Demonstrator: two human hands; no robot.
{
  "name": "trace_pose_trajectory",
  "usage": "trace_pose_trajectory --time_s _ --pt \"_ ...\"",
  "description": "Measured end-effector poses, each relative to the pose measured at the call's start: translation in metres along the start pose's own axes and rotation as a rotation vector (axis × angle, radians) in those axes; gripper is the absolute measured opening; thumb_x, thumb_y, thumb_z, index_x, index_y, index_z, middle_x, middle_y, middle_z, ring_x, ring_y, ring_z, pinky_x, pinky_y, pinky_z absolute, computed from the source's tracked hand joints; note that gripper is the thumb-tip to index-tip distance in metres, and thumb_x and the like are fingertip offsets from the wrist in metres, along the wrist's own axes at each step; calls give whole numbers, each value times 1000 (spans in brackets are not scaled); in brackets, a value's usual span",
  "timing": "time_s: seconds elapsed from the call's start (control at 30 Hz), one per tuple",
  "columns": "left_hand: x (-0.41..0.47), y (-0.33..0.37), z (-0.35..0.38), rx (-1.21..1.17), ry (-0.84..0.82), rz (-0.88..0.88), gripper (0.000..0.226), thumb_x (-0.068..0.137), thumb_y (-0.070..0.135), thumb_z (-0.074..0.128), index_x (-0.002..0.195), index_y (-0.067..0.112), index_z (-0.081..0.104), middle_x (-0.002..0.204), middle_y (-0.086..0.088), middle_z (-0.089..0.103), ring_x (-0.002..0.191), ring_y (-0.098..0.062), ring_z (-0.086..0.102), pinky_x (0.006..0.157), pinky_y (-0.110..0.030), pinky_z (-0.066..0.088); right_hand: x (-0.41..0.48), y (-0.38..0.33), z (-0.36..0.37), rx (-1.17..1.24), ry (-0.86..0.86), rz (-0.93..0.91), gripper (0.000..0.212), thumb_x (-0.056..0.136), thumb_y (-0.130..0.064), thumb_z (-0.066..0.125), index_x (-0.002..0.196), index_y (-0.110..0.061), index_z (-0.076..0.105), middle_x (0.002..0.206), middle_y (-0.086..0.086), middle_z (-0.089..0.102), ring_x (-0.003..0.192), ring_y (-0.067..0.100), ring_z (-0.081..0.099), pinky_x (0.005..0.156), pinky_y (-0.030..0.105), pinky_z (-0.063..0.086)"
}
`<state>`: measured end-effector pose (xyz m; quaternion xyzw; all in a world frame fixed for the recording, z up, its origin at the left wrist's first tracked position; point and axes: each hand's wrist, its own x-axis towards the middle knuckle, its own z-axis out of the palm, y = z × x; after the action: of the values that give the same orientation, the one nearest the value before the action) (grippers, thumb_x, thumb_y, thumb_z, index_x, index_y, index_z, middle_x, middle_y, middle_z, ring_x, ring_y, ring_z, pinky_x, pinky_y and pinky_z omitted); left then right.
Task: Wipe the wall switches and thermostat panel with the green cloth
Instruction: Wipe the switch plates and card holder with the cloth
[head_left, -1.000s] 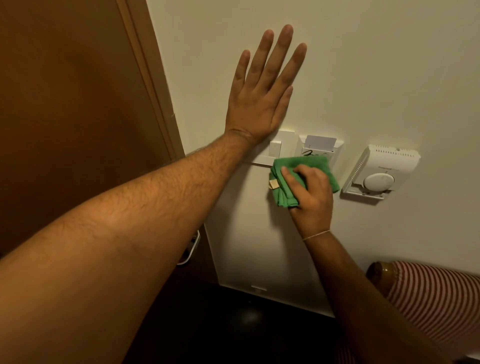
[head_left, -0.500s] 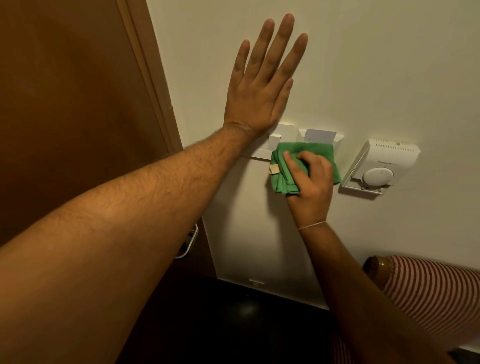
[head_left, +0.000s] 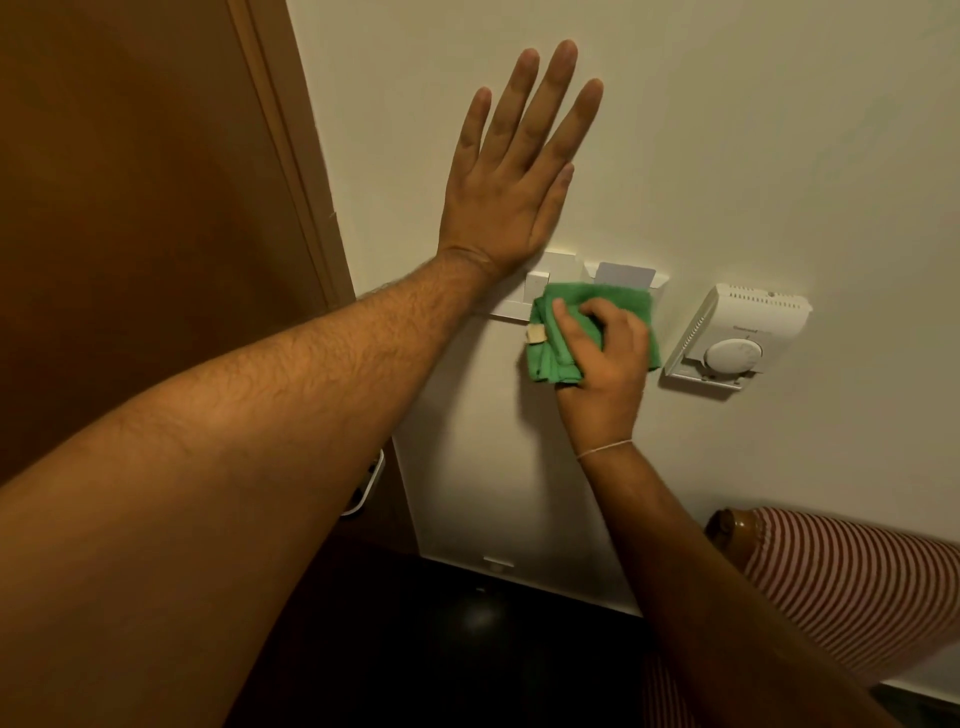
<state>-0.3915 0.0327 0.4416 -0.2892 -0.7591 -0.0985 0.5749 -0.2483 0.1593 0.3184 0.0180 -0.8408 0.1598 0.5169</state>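
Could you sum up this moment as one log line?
left hand flat on wall | right hand holds green cloth against switches | thermostat uncovered, right of cloth

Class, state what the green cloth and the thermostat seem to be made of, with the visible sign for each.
Green cloth: soft matte fabric, probably microfibre; it folds in layers and carries a tag. Thermostat: probably moulded white plastic, smooth finish; slotted vents and round dial.

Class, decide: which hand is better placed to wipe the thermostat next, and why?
Right. The right hand grips the green cloth against the switches, directly beside the thermostat. The left hand lies flat on the wall, farther away and holding no cloth.
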Motion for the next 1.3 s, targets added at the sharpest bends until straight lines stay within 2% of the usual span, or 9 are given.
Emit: trace_pose_trajectory --time_s 0.1,0.23,0.4,0.5,0.67,0.87,1.0,1.1,1.3 --pt "1 1 -1 19 -11 -9 69 112 29 49 175 19 23 177 -18 32 165 -39 26 136 -56 12 -18 12 -7 -58 -132 -100 53 81 -10 91 131 -11 76 122 19 71 115 36 61 94 45 53" --pt "2 0 -3 11 -26 -5 64 113 28 46 173 19 27 177 -18 33 165 -41 30 136 -60 18 -26 37 -23 -56 -66 29 54 84 -12 88 136 -11 72 127 18 65 119 37 56 96 46 53" --pt "0 0 -3 -18 -25 11 71 113 28 43 174 23 7 177 -14 22 165 -40 27 135 -61 21 -2 19 -18 33 100 141 51 92 -17 81 141 -15 67 129 13 59 120 33 54 101 39 53" --pt "1 1 -4 -11 -22 2 72 113 27 46 174 22 7 177 -15 24 165 -40 26 136 -61 21 12 8 -3 -6 88 33 47 91 -15 83 136 -16 72 124 14 63 116 34 55 99 41 50" --pt "2 1 -4 -13 -23 -7 72 112 28 48 177 19 17 177 -17 31 165 -41 30 136 -59 19 -19 20 -5 -68 -135 -192 39 92 -21 75 129 -9 76 121 21 72 117 32 54 94 45 51" --pt "1 0 0 -12 -22 23 79 111 28 47 171 27 -4 177 -14 22 165 -38 24 137 -56 11 -30 42 -23 -59 -33 78 50 91 -18 80 139 -11 69 128 18 62 119 38 56 99 46 53" --pt "0 -1 2 -32 -27 10 78 112 27 49 173 28 -1 178 -13 19 173 -27 3 138 -52 3 -3 22 -15 5 111 136 47 95 -18 76 141 -12 68 128 14 59 120 32 52 102 40 51" --pt "0 -3 0 -40 -33 0 78 112 26 49 173 27 0 179 -13 18 167 -20 -15 139 -51 1 8 15 -5 -62 82 3 48 92 -14 80 139 -13 70 126 15 60 118 33 51 99 44 49" --pt "2 -1 -4 -31 -68 20 77 113 30 47 172 28 -4 178 -13 19 167 -36 21 136 -55 9 -27 33 -14 -160 -178 -154 52 84 -14 86 134 -8 73 126 21 71 120 33 52 93 49 59"
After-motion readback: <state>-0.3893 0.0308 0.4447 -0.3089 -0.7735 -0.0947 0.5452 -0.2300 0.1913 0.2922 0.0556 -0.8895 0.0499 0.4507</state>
